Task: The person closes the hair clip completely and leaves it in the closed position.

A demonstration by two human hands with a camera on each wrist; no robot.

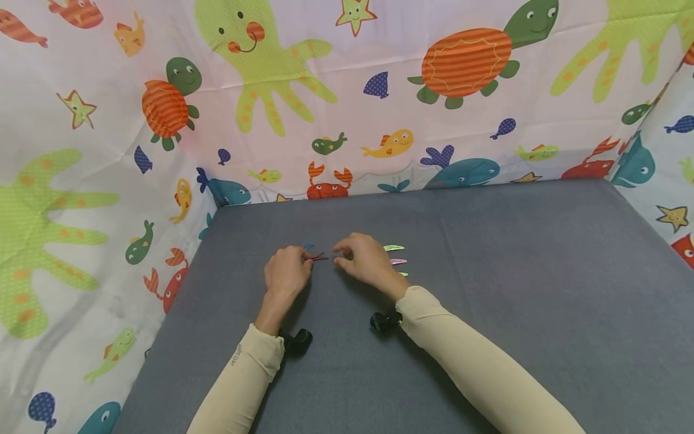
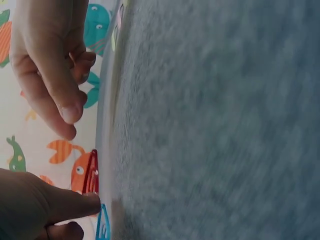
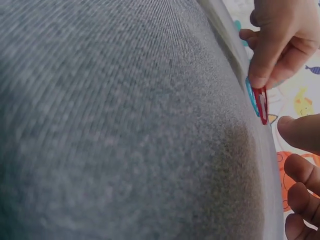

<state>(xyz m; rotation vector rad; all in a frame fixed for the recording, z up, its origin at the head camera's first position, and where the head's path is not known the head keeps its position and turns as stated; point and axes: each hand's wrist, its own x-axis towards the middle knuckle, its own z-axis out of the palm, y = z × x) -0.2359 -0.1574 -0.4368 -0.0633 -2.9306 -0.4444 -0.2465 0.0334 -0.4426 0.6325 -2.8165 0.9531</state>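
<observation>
My left hand [image 1: 286,271] pinches a red snap hair clip [image 3: 264,106] between thumb and finger, just over the grey surface. One end of the clip points toward my right hand [image 1: 366,260]. That hand hovers a short way to the right, fingers loosely bent and apart, holding nothing. Close behind the left fingertips lies a blue hair clip [image 1: 308,246], which shows better in the left wrist view as a blue loop [image 2: 103,224]. Beyond the right hand lie a green clip [image 1: 394,248], a pink clip [image 1: 398,261] and a yellow-green clip [image 1: 403,274], partly hidden by the hand.
The grey cloth-covered table [image 1: 520,289] spreads around both hands. A white curtain with sea animals [image 1: 303,90] hangs along the back and sides. Each wrist wears a small black camera, one at the left cuff [image 1: 298,342], one at the right [image 1: 384,322].
</observation>
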